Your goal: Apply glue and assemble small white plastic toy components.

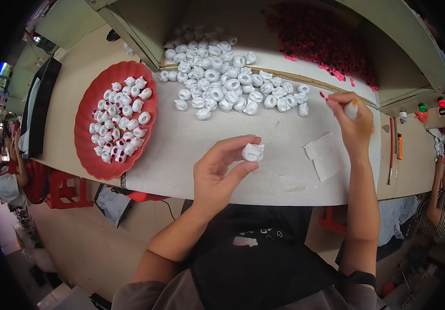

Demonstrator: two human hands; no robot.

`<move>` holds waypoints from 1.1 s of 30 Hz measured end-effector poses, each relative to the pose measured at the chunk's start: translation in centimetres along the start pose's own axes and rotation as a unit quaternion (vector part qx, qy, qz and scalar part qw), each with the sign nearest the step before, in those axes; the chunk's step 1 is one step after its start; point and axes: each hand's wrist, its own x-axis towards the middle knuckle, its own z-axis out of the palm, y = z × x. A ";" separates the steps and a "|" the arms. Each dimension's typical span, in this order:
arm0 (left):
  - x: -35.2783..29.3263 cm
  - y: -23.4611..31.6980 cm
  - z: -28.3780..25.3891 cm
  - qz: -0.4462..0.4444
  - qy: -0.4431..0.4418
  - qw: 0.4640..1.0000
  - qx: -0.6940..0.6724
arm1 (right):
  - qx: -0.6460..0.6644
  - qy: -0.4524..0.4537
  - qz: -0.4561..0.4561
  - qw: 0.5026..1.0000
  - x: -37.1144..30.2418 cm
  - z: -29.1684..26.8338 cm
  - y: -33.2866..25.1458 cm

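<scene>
Between thumb and fingertips, my left hand [216,173] holds a small white cat-head-shaped piece [253,152] above the middle of the table. My right hand [352,124], farther right and higher, pinches a small pink piece [323,95] at its fingertips. A small white bottle [351,110] with a yellowish tip is also held in that hand. Beyond my hands, many similar white pieces [217,93] lie in a heap. At the left, a red scalloped tray [85,129] holds more white pieces, several with dark pink parts on them.
A heap of pink pieces [320,41] lies on the shelf at the back right. A white paper sheet [323,156] rests near my right forearm. Farther right are a brush [391,155] and an orange tube [400,146]. Other people sit at both sides.
</scene>
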 end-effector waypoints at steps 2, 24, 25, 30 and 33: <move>-0.2 -0.5 0.5 0.030 0.005 0.999 0.022 | 0.197 -0.040 0.114 0.973 -3.2 0.3 -4.4; -1.3 0.5 1.6 -0.031 -0.111 0.993 -0.022 | 0.306 -0.100 0.215 0.922 -9.8 2.6 -7.6; -1.4 0.5 1.6 -0.032 -0.110 0.993 -0.022 | 0.362 -0.068 0.199 0.908 -9.9 3.0 -7.7; -1.5 0.0 1.6 -0.081 -0.123 0.982 -0.122 | 0.442 -0.103 0.202 0.868 -10.6 2.7 -8.6; -1.4 -0.2 1.8 -0.046 -0.149 0.979 -0.132 | 0.419 -0.085 0.169 0.888 -10.5 3.5 -8.2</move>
